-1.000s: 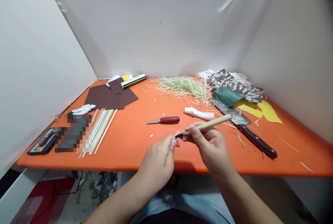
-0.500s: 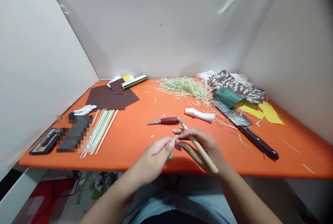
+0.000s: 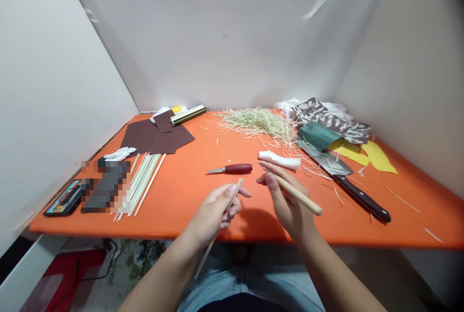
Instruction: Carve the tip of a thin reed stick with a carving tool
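Pinched in my left hand [image 3: 212, 208] is a thin pale wooden strip [image 3: 205, 260], slanting from its upper end above the thumb down past the table's front edge. My right hand [image 3: 295, 213] grips a carving knife [image 3: 301, 197] by its round light-wood handle, pen-like, with the butt pointing right and toward me. Its metal tip is mostly hidden by the fingers. A gap separates the two hands. Just beyond them lies a small knife [image 3: 237, 169] with a red handle, blade to the left. A white wrapped piece [image 3: 279, 159] lies beyond my right fingers.
Pale strips [image 3: 145, 181] and a pixelated dark object [image 3: 105, 186] lie left. Brown sheets [image 3: 145, 135] are behind them. Shavings [image 3: 257, 123] are heaped at the back. A cleaver [image 3: 362, 198] lies right, near green paper [image 3: 317, 135] and yellow pieces [image 3: 379, 157].
My hands have moved apart. The knife in my right hand has swung away from the strip, its butt shifting right and up. The strip now shows along its length below my left hand.
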